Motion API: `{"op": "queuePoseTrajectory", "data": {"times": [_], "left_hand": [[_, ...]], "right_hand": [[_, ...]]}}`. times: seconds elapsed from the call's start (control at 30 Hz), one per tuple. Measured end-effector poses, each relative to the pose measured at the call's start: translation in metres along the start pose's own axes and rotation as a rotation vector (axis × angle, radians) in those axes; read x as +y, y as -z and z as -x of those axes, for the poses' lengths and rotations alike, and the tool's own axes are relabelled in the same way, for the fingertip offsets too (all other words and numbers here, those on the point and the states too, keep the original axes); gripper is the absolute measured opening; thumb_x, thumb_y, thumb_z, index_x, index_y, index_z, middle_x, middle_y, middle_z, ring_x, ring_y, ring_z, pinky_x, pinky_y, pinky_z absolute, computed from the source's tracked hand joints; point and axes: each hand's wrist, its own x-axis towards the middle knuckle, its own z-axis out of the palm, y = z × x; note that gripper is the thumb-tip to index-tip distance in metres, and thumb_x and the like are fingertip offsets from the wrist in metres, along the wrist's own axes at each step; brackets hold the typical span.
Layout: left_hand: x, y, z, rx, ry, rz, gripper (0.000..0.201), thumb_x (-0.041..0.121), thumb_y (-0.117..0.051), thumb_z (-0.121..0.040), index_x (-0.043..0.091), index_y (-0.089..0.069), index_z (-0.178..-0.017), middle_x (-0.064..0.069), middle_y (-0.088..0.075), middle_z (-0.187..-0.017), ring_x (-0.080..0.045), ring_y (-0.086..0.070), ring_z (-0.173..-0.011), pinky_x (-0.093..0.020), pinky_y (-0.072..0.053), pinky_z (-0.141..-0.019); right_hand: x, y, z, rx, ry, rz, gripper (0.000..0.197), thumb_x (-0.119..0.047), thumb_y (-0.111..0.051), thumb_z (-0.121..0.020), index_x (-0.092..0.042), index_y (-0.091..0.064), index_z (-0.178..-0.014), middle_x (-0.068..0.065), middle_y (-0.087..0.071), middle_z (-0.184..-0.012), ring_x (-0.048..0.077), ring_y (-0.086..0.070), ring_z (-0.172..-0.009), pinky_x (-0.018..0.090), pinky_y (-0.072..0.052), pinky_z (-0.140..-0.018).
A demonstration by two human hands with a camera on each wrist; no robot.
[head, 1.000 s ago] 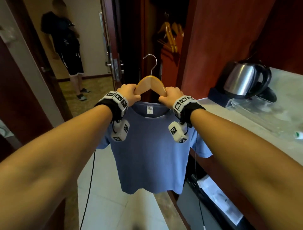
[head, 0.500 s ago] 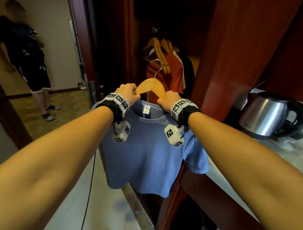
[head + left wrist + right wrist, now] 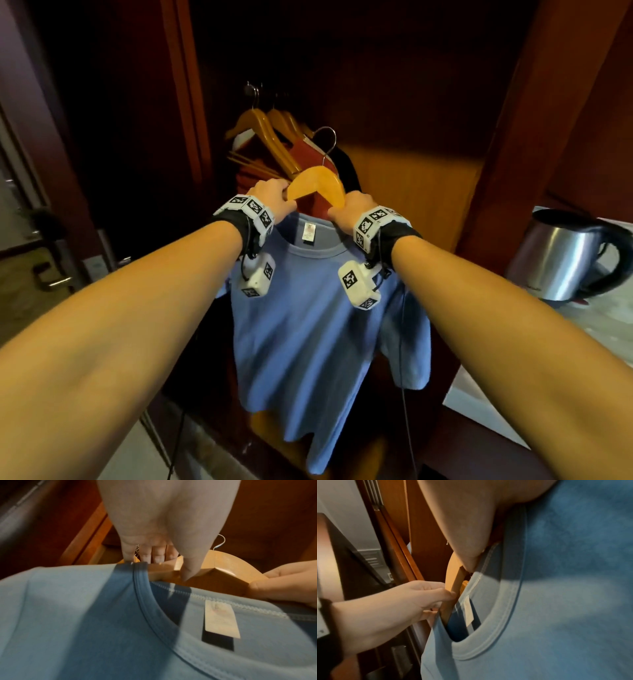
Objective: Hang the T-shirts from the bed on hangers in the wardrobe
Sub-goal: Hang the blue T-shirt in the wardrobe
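Nearest: blue T-shirt (image 3: 308,329) draped on a wooden hanger (image 3: 318,181), hem hanging free, white neck label (image 3: 309,233) facing out. Left hand (image 3: 274,198) curled round the hanger's left arm, fingers behind and thumb in front, beside the collar. Right hand (image 3: 349,209) curled round the hanger's right arm, thumb pressed on the front face. Metal hook (image 3: 327,144) upright above the hanger's peak, held free in front of the open wardrobe (image 3: 411,192). Behind: further wooden hangers (image 3: 270,137) on the wardrobe rail, carrying a red garment (image 3: 301,154) and a dark one beside it. At the right edge: steel kettle (image 3: 561,260) on a pale counter (image 3: 603,325). At the left edge: door handle (image 3: 51,279), dim
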Motion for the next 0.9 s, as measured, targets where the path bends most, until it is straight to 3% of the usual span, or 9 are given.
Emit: {"op": "queuePoseTrajectory", "data": {"times": [0.17, 0.3, 0.47, 0.67, 0.9], "left_hand": [[-0.006, -0.018, -0.054, -0.124, -0.155, 0.079, 0.039, 0.046, -0.059, -0.093, 0.015, -0.065, -0.115, -0.006, -0.066, -0.109, -0.029, -0.061, -0.103, -0.033, -0.044, -0.079], [-0.012, -0.032, -0.093, -0.100, -0.159, 0.120, 0.056, 0.054, -0.038, -0.101, 0.005, -0.064, -0.105, -0.019, -0.066, -0.112, -0.035, -0.060, -0.106, -0.041, -0.045, -0.088], [-0.024, -0.050, -0.141, -0.063, -0.144, 0.021, 0.046, 0.044, -0.041, -0.103, 0.006, -0.065, -0.110, -0.020, -0.065, -0.114, -0.039, -0.058, -0.108, -0.042, -0.047, -0.089], [-0.028, -0.056, -0.189, -0.012, -0.192, -0.183, 0.035, 0.036, -0.042, -0.099, 0.011, -0.062, -0.114, -0.012, -0.061, -0.122, -0.034, -0.053, -0.117, -0.047, -0.042, -0.094], [-0.032, -0.068, -0.236, -0.167, -0.238, -0.377, 0.044, 0.039, -0.040, -0.099, 0.019, -0.053, -0.136, -0.004, -0.048, -0.146, -0.026, -0.034, -0.139, -0.056, -0.024, -0.111]], "right_hand": [[0.009, 0.002, -0.040, 0.080, -0.054, 0.139, 0.026, -0.037, -0.061, -0.089, -0.011, -0.065, -0.090, 0.010, -0.068, -0.090, 0.027, -0.063, -0.073, 0.033, -0.050, -0.063], [0.018, -0.002, -0.074, 0.140, -0.053, 0.279, 0.026, -0.040, -0.060, -0.089, -0.015, -0.063, -0.090, 0.007, -0.066, -0.086, 0.028, -0.065, -0.076, 0.032, -0.051, -0.063], [0.025, -0.005, -0.117, 0.169, -0.045, 0.385, 0.030, -0.044, -0.057, -0.091, -0.015, -0.062, -0.093, 0.006, -0.064, -0.086, 0.028, -0.064, -0.078, 0.033, -0.051, -0.066], [0.030, 0.004, -0.160, 0.190, -0.031, 0.473, 0.031, -0.046, -0.058, -0.092, -0.016, -0.059, -0.085, 0.005, -0.063, -0.083, 0.026, -0.064, -0.078, 0.032, -0.051, -0.067], [0.038, 0.007, -0.184, 0.193, -0.089, 0.505, 0.033, -0.046, -0.060, -0.092, -0.018, -0.052, -0.076, 0.002, -0.061, -0.076, 0.023, -0.065, -0.075, 0.033, -0.056, -0.069]]}}
